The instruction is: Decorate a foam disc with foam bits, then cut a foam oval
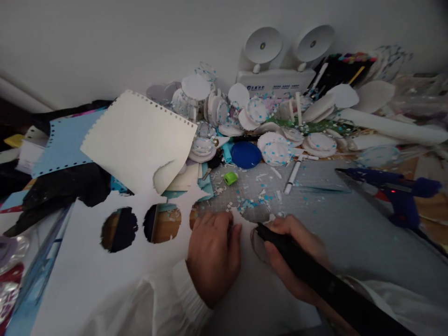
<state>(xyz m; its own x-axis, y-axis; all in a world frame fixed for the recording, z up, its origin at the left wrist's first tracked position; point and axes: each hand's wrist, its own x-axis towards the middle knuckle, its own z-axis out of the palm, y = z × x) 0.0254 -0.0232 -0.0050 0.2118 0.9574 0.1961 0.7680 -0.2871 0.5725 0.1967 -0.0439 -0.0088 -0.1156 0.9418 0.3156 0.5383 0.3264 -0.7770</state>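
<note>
A large white sheet of board [140, 266] with ragged-edged round holes cut through it lies in front of me. My left hand [215, 256] rests palm down on it, fingers together and slightly bent, pressing the sheet near its far edge. In my right hand [297, 256] is a thick black pen-shaped tool [301, 256], gripped between thumb and fingers. Its tip touches the board just right of my left hand, at a curved dark line [257, 245]. Whether that line is drawn or cut I cannot tell.
White discs [276, 148] with blue specks are heaped behind the grey cutting mat [315, 186]. A blue glue gun [399, 186] with a red light stands at right. Nearby are a marker [293, 176], green sharpener-like piece [230, 178], blue disc [246, 155] and cream sheet [140, 135].
</note>
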